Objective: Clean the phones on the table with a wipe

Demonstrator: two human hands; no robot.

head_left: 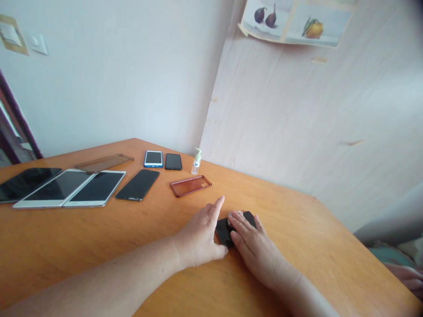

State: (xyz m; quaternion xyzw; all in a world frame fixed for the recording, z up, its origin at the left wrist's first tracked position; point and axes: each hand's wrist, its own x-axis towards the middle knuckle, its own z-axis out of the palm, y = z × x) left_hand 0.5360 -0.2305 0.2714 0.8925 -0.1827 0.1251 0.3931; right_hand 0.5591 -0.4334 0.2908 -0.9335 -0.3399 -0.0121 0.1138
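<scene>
- We see a wooden table (66, 246) filling the lower view, and both hands rest on it near its right part.
- Far left of the fingers lie a dark tablet (24, 183) and two white-framed tablets (57, 188) (97, 188), side by side.
- A clear case (104, 162) lies beyond those, well away from the fingers.
- A black phone (138, 184) lies left of and beyond the fingertips.
- Our left hand (200, 235) lies flat, fingers together and pointing forward, its edge touching the small dark phone (224, 231).
- Our right hand (253, 246) lies on that same phone, fingers narrowly spread and covering most of it; neither hand grips it.
- A reddish case (191, 185) lies just beyond the left fingertips.
- A blue-edged phone (153, 158) and another black phone (173, 161) lie further beyond.
- A small spray bottle (196, 162) stands upright past the reddish case.
</scene>
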